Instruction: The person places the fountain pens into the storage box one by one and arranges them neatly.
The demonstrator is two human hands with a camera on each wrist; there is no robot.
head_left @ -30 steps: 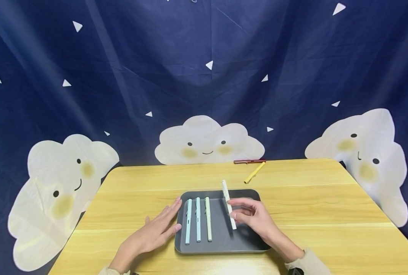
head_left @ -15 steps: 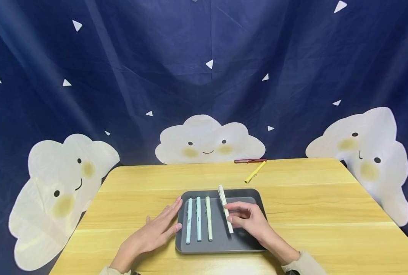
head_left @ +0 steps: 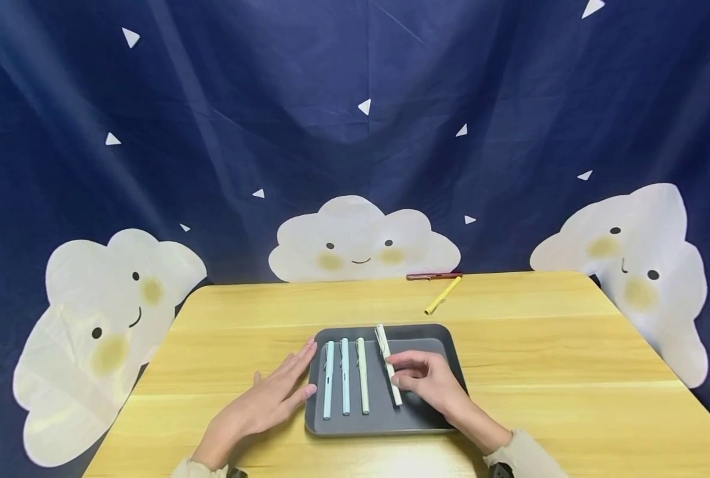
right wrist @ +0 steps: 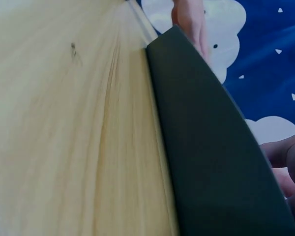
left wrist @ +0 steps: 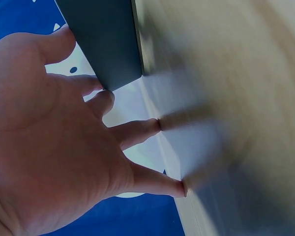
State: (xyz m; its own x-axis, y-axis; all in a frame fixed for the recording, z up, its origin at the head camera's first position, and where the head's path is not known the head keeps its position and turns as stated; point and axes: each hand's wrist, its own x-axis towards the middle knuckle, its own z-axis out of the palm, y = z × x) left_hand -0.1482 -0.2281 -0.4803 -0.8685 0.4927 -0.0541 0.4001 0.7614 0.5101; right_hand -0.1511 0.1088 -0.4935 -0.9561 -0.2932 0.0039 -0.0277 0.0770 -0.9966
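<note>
My right hand (head_left: 429,382) pinches a white pen (head_left: 388,365) between thumb and fingers, over the right half of a dark grey tray (head_left: 414,425). The pen leans slightly, its clip end away from me. Left of it in the tray, side by side, lie a pale green pen (head_left: 363,376) and two light blue pens (head_left: 345,376). My left hand (head_left: 265,403) touches the tray's left side with fingers extended; in the left wrist view two of its fingertips meet the tabletop. The right wrist view shows mostly the tray's outer wall (right wrist: 201,128), which hides the pens.
Near the far edge of the wooden table (head_left: 223,345) lie a yellow pen (head_left: 443,296) and a dark red pen (head_left: 434,276). Behind the table hangs a dark blue curtain (head_left: 307,133) with cloud and triangle prints.
My right hand has moved the white pen a little left and towards me, nearer the pale green pen. The left hand keeps its place at the tray.
</note>
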